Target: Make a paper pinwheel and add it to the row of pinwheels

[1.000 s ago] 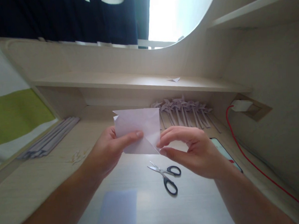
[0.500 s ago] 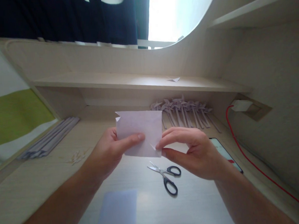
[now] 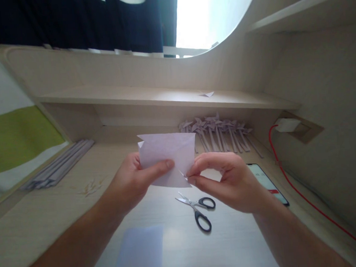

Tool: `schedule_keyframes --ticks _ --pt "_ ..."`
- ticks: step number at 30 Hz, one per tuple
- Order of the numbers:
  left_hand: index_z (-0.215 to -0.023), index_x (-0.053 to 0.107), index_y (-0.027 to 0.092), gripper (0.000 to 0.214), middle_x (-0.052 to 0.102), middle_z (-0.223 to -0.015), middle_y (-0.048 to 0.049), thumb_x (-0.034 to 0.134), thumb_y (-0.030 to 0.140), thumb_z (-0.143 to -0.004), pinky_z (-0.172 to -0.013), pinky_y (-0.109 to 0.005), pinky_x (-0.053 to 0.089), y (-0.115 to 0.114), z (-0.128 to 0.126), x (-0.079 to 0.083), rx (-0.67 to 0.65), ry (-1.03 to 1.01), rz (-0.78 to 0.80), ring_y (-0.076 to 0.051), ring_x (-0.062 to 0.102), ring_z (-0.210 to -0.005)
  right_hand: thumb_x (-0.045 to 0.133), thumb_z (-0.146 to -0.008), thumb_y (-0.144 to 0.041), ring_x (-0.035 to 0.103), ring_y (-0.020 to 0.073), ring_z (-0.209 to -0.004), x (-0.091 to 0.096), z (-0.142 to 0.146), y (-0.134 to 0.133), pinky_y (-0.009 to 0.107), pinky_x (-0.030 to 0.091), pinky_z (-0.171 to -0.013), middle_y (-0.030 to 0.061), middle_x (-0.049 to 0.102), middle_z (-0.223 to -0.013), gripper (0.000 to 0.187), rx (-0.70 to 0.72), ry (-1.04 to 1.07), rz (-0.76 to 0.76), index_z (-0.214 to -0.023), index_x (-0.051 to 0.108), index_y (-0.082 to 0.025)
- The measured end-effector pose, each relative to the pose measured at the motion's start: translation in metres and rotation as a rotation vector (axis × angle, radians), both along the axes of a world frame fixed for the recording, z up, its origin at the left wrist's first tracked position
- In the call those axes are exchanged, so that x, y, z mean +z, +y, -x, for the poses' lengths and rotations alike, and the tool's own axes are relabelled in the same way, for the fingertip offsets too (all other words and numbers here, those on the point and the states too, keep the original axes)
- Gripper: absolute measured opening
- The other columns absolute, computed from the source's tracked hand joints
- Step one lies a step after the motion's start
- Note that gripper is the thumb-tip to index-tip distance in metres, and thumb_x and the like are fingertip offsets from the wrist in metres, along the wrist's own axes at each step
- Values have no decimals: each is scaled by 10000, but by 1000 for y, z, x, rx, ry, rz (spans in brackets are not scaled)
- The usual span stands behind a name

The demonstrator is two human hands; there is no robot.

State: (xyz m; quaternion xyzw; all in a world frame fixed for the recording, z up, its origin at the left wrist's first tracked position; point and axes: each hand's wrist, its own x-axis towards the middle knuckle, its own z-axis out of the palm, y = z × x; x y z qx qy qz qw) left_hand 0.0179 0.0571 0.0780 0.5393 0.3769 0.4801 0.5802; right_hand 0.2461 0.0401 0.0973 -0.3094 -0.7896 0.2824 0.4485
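Observation:
A white paper square (image 3: 163, 148) with slits cut in from its corners is held up over the desk. My left hand (image 3: 135, 175) grips its left side, thumb flat across the front and fingers hidden behind. At the lower right corner, my right hand (image 3: 220, 177) pinches the paper between thumb and fingertips beside a slit. Below the paper, scissors (image 3: 198, 207) with black handles lie on the desk, blades slightly apart. Nearer to me is a flat sheet of pale paper (image 3: 140, 254).
Several paper pinwheels (image 3: 217, 126) on sticks lie at the back right. Rolled paper sticks (image 3: 61, 164) are stacked at the left, near small pale pieces (image 3: 92, 187). A phone (image 3: 268, 184) rests right of my hand, by a red cable (image 3: 286, 178). A paper scrap (image 3: 208, 94) sits on the shelf.
My right fingers have drawn closer together at the lower right corner and moved slightly left. That corner now bends inward, and the slit looks wider. My left hand has barely shifted.

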Motion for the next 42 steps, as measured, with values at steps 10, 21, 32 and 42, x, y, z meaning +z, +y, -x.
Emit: schedule_keyframes --ticks 10,21,32,42 --pt "-973 820 178 225 820 -948 -76 837 344 -821 -784 -332 590 1 -2 -4 6 -12 -13 -248 742 -831 748 -872 -141 717 125 -739 -3 1 1 228 567 -703 23 796 -820 41 -29 22 55 -879 785 -159" --pt "-886 821 182 217 819 -888 -78 841 376 -789 -739 -348 593 1 -8 -7 44 -3 -4 -274 753 -782 701 -854 -85 715 141 -755 0 0 3 259 589 -732 30 794 -831 106 -9 -6 100 -862 773 -163" --pt "-1001 810 203 204 808 -906 -47 829 312 -829 -777 -326 583 9 -10 -23 76 -26 19 -232 725 -789 689 -876 -110 710 152 -807 -7 -6 14 296 603 -786 32 775 -867 85 14 -39 231 -890 751 -165" --pt "-1060 812 217 258 814 -954 -44 835 303 -818 -760 -309 572 20 -9 -36 82 12 98 -246 724 -831 669 -854 -80 711 143 -776 -20 -4 23 270 591 -751 23 766 -837 118 -23 -9 299 -860 745 -170"
